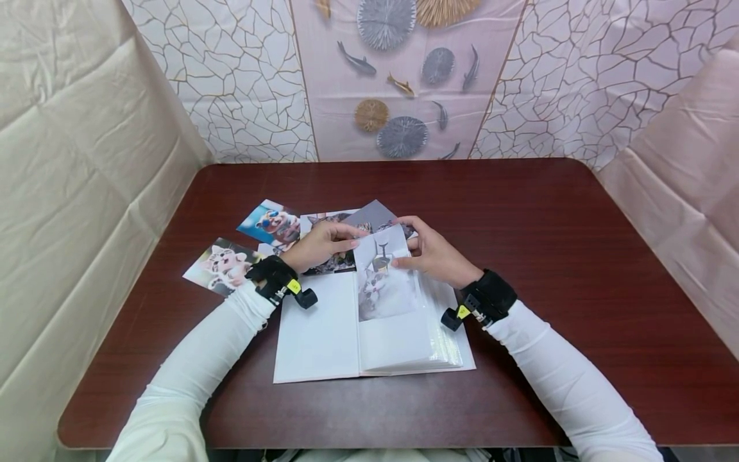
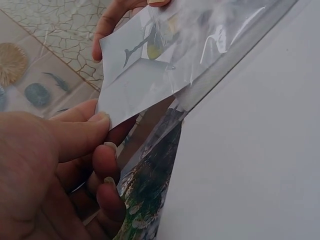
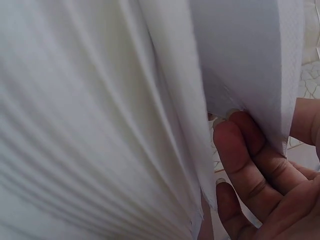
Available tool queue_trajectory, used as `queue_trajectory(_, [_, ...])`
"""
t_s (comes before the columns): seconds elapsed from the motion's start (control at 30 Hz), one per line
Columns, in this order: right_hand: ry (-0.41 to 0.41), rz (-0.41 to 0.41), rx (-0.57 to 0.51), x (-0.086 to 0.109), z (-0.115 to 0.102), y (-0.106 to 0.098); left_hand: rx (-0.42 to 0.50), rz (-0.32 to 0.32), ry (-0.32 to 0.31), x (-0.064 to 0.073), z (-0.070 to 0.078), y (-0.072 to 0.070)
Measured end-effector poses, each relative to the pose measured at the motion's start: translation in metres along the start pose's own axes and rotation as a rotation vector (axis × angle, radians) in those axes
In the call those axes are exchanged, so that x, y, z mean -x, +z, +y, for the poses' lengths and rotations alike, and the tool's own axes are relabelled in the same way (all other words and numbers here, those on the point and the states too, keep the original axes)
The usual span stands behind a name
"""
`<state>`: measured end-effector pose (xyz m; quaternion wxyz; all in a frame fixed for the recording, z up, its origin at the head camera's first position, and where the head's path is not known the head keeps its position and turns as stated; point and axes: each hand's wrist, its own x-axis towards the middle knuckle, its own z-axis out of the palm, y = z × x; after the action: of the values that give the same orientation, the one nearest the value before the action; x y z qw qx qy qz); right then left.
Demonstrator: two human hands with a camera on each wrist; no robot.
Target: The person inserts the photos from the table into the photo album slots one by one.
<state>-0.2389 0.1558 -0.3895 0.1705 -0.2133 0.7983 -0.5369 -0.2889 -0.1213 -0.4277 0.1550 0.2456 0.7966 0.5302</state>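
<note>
A photo album (image 1: 317, 327) lies open on the table, its white inner cover to the left and its clear sleeve pages (image 1: 444, 340) to the right. A pale photo (image 1: 375, 292) of a light-coloured cartoon animal sits partly in the top page's clear sleeve, its upper end sticking out. My left hand (image 1: 323, 246) pinches the photo's upper left corner between thumb and forefinger, plain in the left wrist view. On the other side my right hand (image 1: 439, 256) holds the page and photo, thumb in front and fingers behind. Those fingers (image 3: 240, 150) show behind the lifted page in the right wrist view.
Two loose cartoon animal photos, one blue (image 1: 268, 221) and one of a white cub (image 1: 222, 266), lie left of the album. Darker photos (image 1: 375, 215) lie overlapping behind it. The brown table (image 1: 548, 244) meets a patterned backdrop at its far edge.
</note>
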Motion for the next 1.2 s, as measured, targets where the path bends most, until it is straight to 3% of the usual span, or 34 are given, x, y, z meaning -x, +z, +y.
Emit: queue_trajectory(1.2, [-0.009, -0.017, -0.03, -0.0007, 0.0011, 0.0026, -0.049, -0.103, -0.02, 0.0009, 0.0019, 0.0039])
